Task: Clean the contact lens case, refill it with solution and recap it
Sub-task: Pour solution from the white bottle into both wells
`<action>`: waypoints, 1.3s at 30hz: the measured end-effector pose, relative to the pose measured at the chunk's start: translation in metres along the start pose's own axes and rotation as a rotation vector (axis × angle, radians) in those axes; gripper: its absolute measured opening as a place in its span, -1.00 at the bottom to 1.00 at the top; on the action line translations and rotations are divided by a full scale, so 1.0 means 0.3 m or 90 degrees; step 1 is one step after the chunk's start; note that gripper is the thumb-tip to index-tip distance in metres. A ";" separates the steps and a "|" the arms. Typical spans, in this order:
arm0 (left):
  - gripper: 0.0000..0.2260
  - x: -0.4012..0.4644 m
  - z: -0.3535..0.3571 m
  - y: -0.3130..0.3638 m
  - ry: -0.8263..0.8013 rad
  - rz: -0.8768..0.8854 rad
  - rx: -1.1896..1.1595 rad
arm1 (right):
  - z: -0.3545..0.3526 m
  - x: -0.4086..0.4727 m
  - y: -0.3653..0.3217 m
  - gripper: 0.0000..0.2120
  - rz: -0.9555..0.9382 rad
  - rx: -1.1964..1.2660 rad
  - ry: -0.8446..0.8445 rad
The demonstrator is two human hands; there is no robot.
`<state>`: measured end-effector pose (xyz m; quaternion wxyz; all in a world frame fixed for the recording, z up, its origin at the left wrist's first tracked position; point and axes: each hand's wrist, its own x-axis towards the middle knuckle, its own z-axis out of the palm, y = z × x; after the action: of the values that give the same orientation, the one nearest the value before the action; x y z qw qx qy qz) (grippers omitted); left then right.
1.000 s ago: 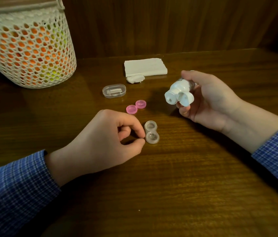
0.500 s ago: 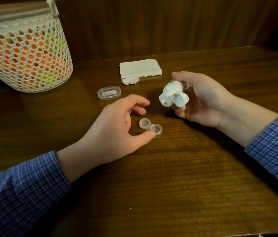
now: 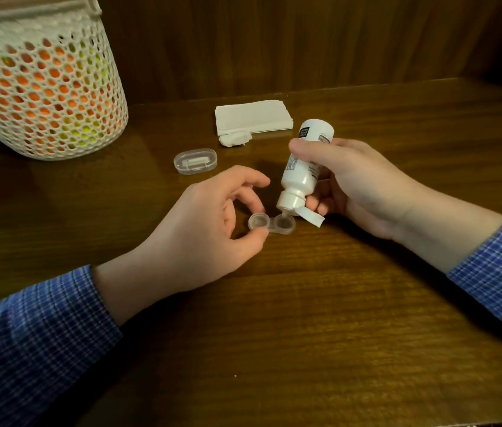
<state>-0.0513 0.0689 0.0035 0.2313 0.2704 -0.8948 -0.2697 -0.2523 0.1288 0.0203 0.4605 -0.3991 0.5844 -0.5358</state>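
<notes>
Standing at the table's (image 3: 305,318) back left corner is a mesh basket (image 3: 40,87). Tissues (image 3: 253,117) lie near the back edge. Mid-table, the right hand (image 3: 357,186) grips an upended bottle (image 3: 305,167), nozzle over the lens case (image 3: 271,224), whose left well the left hand (image 3: 209,223) pinches.

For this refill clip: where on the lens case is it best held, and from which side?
Best the left well of the lens case, pinched across its rim from the left, as the left hand does now. The case lies flat with both wells open upward, and the solution bottle in the right hand points its nozzle over the right well.
</notes>
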 end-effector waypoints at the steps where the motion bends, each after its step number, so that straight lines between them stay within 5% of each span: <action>1: -0.51 -0.002 -0.002 0.000 0.003 0.001 0.003 | 0.004 -0.002 0.004 -0.70 -0.017 -0.005 0.006; 7: -0.53 -0.012 -0.012 0.005 0.005 0.007 0.013 | 0.013 -0.006 0.018 -0.83 -0.078 -0.001 0.008; 39: -0.55 -0.012 -0.019 0.007 0.009 0.000 0.001 | 0.007 -0.011 0.001 -0.82 -0.035 0.018 0.001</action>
<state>-0.0462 0.0707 0.0080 0.2371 0.2723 -0.8935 -0.2672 -0.2494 0.1313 0.0203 0.4506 -0.4081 0.5660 -0.5568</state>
